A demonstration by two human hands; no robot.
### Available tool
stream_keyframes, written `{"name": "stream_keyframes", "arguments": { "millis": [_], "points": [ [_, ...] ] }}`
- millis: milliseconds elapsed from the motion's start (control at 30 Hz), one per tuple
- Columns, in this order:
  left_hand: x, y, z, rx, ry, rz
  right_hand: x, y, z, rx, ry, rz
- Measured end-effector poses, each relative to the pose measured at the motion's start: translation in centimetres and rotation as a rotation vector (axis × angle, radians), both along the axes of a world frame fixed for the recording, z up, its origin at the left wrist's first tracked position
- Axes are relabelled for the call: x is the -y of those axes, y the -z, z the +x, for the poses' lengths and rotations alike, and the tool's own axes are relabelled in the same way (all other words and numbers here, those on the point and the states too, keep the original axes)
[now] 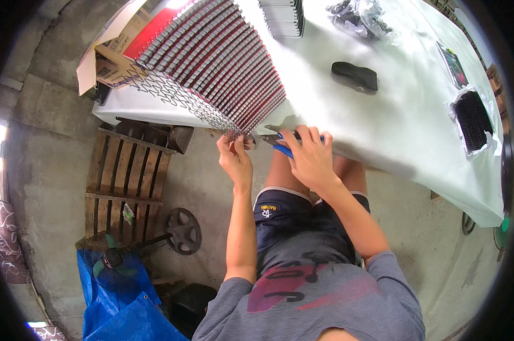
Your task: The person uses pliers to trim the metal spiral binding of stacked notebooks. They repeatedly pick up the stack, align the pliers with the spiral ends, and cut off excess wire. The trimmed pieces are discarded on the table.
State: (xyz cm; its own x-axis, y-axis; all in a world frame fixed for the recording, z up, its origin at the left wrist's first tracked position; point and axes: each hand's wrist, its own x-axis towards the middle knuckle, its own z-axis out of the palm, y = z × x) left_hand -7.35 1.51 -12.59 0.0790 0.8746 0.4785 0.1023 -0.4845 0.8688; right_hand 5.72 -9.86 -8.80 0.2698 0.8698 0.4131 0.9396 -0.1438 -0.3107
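A fan-shaped rack with a red base (pixel 154 35) lies on the white-covered table, carrying many rows of small grey pieces. Thin bent wires (pixel 174 96) stick out along its left side. My left hand (pixel 236 162) is at the rack's nearest corner, thumb and fingers pinched together by the wire ends; what sits between the fingertips is too small to make out. In my right hand (pixel 313 159) is a pair of pliers with blue handles (pixel 283 150). Their metal jaws point left toward my left fingertips, just below the rack's corner.
On the white tabletop (pixel 308 108) are a black oblong object (pixel 354 76), a plastic-wrapped bundle (pixel 362 20), a black textured block in clear wrap (pixel 473 120) and a dark flat device (pixel 451 65). An open cardboard box (pixel 117 51) stands behind the rack. Wooden pallets (pixel 126 170) and a fan (pixel 113 258) are left.
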Motion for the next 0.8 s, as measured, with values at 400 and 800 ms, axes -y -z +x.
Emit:
{"name": "stream_keyframes", "arguments": {
  "millis": [400, 800],
  "points": [
    [0.8, 0.3, 0.5, 0.083, -0.051, -0.141, -2.8, 1.0, -2.0, 0.064, 0.037, 0.112],
    [0.1, 0.9, 0.2, 0.167, 0.017, -0.165, -3.7, 1.3, -1.1, -0.008, -0.043, 0.093]
  ]
}}
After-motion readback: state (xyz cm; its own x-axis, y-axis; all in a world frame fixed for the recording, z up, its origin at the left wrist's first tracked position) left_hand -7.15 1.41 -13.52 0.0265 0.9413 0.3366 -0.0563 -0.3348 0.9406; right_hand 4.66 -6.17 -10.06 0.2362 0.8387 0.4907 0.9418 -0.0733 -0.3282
